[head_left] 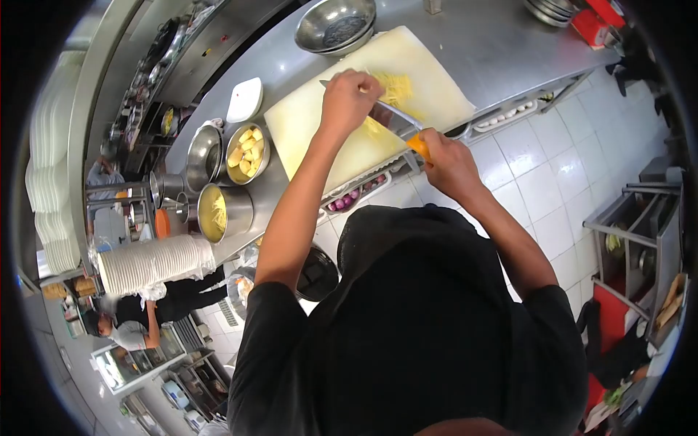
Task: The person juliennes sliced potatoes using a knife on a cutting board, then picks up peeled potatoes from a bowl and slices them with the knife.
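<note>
My right hand (449, 163) is wrapped around the orange handle (419, 147) of a large knife. The knife's blade (398, 116) runs up and left over a pale cutting board (443, 80), with its tip showing past my left hand. My left hand (352, 100) lies over the blade with its fingers curled; whatever they pinch is hidden. A heap of thin yellow strips (395, 87), like cut potato, lies beyond the blade. More strips (373, 131) lie on the near side.
Left of the board stand a bowl of peeled potato pieces (247, 154), a pot with pale strips (214, 213) and a white tray (245, 99). Metal bowls (336, 25) stand behind. Stacked white plates (149, 265) rise at left, near another person (138, 327). Onions (343, 200) sit below.
</note>
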`<state>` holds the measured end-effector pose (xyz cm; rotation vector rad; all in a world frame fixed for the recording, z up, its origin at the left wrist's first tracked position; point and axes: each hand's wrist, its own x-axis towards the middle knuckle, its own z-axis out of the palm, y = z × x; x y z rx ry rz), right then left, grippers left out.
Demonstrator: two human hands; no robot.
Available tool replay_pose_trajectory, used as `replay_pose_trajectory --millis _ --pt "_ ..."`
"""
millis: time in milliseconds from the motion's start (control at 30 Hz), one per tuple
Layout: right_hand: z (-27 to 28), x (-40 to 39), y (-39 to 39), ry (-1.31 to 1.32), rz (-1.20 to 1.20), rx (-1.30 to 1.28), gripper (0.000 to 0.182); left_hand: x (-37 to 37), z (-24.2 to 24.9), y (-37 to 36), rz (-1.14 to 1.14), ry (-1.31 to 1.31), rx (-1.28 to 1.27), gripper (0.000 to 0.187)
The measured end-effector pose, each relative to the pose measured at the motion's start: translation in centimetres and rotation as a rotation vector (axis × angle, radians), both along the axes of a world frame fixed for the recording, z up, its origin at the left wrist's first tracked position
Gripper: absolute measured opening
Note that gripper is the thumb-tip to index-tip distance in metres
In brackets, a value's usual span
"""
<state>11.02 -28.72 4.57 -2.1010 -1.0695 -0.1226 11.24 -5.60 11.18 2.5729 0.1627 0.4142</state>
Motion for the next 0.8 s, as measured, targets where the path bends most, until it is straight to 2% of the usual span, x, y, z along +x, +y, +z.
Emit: replay_pose_trajectory --millis 67,200,367,467,600,700,800 --pt "0.0 0.1 -0.4 0.007 -0.014 -0.007 0.028 -1.1 -0.3 -1.1 -0.115 0.061 -0.07 0.016" --pt "0.4 0.2 0.0 0.027 -0.008 -0.055 0.035 -0.6 -2.2 -3.4 -0.245 0.145 0.042 0.019" --pt "0.8 -0.4 1.5 0.045 0.065 -0.019 0.032 3.2 -4.9 -3.3 -0.122 -0.039 0.249 0.019" --pt "1.8 -1.9 2.4 0.229 0.075 -0.061 0.043 1.9 -3.5 -3.7 -0.061 -0.133 0.119 0.015" --pt "3.6 -3.7 3.2 0.554 0.14 -0.104 0.054 -3.4 -0.4 -3.4 0.091 -0.289 -0.073 0.014" --pt "2.9 -4.2 4.0 0.693 0.183 -0.039 0.057 -9.0 1.3 -2.4 0.237 -0.355 -0.225 0.016" --pt "-0.1 -3.9 4.7 0.829 0.25 0.061 0.053 -14.8 -0.3 0.0 0.439 -0.318 -0.431 0.019"
